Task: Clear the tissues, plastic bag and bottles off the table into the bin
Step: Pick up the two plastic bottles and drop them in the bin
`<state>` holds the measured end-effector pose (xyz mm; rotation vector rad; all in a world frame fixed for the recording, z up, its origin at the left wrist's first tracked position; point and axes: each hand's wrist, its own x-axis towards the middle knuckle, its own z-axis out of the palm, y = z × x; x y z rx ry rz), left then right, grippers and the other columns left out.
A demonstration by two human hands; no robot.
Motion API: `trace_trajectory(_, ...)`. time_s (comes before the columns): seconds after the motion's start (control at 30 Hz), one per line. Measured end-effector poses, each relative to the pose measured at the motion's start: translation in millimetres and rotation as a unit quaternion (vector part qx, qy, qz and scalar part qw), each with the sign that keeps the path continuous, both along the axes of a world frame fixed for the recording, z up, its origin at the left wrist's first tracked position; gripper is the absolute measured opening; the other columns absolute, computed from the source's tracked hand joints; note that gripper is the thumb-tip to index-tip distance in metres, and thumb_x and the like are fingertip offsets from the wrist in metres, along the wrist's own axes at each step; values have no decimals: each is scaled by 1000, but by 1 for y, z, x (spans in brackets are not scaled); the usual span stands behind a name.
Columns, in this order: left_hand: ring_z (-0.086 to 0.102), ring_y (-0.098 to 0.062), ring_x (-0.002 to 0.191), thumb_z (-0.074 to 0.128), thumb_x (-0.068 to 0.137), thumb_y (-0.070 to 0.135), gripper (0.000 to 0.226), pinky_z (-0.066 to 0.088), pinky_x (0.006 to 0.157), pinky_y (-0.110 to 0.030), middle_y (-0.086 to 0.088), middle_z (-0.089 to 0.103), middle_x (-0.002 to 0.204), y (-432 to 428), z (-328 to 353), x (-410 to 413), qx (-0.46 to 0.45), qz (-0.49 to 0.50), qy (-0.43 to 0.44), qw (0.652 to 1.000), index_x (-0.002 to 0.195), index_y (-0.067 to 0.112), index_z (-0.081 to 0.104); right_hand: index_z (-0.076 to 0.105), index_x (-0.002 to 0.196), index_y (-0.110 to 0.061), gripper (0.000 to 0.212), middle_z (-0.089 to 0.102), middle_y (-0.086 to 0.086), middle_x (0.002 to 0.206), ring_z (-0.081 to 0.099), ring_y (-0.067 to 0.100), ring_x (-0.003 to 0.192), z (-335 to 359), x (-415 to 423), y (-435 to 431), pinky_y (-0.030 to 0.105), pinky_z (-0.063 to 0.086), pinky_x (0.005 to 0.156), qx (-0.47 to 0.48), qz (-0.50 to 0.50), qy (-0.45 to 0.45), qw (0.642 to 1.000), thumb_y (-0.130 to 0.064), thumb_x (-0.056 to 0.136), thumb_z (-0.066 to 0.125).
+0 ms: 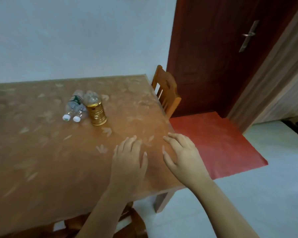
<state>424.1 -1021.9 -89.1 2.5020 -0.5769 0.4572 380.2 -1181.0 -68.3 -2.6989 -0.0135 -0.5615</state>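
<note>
left hand [129, 157] spread, empty, flat near bench [41, 160] right edge | right hand [182, 152] fingers apart, empty, over that edge | two bottles [74, 107] lying mid-bench, well apart from both hands, touching gold lantern [95, 111]

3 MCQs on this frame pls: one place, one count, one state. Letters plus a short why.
1. Where does the gold lantern lie relative to the bottles?
A. on their right, touching
B. far left of them
C. on the chair

2. How many white bottle caps show?
A. one
B. two
C. four

3. What are the hands doing?
A. both open, empty
B. left holds a bottle
C. right grips the lantern

Answers:
1 A: it lies against the right-hand plastic bottle.
2 B: one cap on that bottle, one on the left-hand bottle.
3 A: left hand and right hand have spread fingers, nothing held.
</note>
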Motion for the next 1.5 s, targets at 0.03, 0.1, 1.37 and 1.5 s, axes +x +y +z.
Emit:
trace_trajectory(0.03,61,-36,100,41,78,29,42,46,84,-56,-17,66,107,9,-3,9,7,16,-3,1000,102,3,64,60,112,-8,43,61,11,113,54,28,107,0,14,6,41,43,91,-3,22,2,1000,-33,81,43)
trace_trajectory(0.1,62,-37,97,41,77,28,41,49,81,-59,-20,66,105,26,-7,24,8,51,3,999,102,3,62,59,113,-8,43,61,12,114,54,29,107,-2,39,18,42,43,91,-3,68,6,998,-33,81,43)
trace_trajectory(1.37,40,-34,124,55,88,17,44,31,101,-44,-19,44,137,222,-179,347,-9,334,126,934,130,5,46,56,115,-7,39,61,15,99,57,33,90,-193,391,239,43,50,71,107,244,85,960,-10,77,66)
trace_trajectory(1.5,43,-34,121,55,86,16,47,36,98,-45,-20,47,134,226,-193,363,-14,323,130,937,131,9,45,50,125,-11,48,58,13,104,55,28,93,-206,395,246,40,50,76,122,232,97,960,-12,79,63)
